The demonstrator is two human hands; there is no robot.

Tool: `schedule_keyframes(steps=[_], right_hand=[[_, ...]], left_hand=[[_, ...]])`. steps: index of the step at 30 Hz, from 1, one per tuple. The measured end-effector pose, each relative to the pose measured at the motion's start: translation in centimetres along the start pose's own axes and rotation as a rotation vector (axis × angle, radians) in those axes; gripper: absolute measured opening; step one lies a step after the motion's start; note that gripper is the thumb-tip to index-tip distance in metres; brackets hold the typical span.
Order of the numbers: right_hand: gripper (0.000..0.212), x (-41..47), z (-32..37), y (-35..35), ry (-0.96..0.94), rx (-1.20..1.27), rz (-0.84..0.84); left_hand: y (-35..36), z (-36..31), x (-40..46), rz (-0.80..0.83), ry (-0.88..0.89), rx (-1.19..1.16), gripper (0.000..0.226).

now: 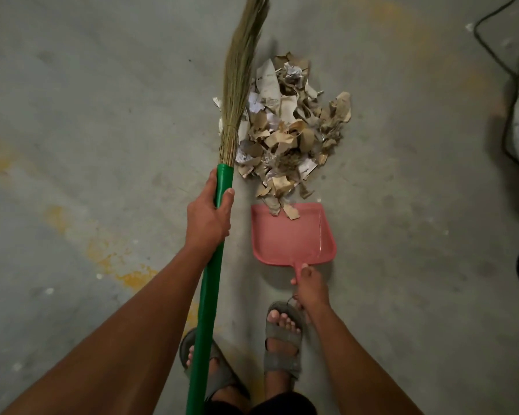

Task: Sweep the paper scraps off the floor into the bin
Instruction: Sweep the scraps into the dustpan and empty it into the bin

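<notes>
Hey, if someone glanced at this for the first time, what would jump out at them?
A heap of torn paper scraps at centre on the grey floor, its near edge spilling into a pink dustpan held by the right hand. Left of it, the left hand grips a green-handled broom.

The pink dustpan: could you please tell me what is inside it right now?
A few brown paper scraps lie just over the front lip of the pink dustpan; the rest of its tray is bare. The right hand covers most of its handle.
</notes>
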State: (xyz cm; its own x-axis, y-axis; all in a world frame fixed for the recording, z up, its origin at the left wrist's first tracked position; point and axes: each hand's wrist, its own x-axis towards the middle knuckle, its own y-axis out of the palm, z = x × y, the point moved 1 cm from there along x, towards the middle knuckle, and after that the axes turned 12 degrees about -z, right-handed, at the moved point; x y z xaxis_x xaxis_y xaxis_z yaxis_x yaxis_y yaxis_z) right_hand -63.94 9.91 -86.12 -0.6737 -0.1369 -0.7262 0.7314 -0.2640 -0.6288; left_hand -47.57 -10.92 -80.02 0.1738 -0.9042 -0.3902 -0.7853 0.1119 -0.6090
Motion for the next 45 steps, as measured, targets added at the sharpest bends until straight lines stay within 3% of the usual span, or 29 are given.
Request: schedule_keyframes(steps=[13, 24, 35, 45], right_hand=[[0.046, 9.0, 8.0, 1.8, -0.111, 0.035, -0.055], [0.034, 13.5, 11.6, 4.1, -0.172, 0.116, -0.068], [0.036, 10.4, 8.2, 1.6, -0.167, 0.311, 0.051], [0.049, 4.0, 3.0, -2.5, -0.192, 0.393, 0.109]], left_hand=[[8.7, -2.4, 5.1, 0.170, 0.177, 0.218, 0.063], [10.4, 5.3, 1.9, 0.224, 0.169, 0.380, 0.069], [6.5, 2.6, -1.3, 0.094, 0.148, 0.037, 0.064], [4.4, -1.6, -2.3, 0.026, 0.090, 0.003, 0.063]])
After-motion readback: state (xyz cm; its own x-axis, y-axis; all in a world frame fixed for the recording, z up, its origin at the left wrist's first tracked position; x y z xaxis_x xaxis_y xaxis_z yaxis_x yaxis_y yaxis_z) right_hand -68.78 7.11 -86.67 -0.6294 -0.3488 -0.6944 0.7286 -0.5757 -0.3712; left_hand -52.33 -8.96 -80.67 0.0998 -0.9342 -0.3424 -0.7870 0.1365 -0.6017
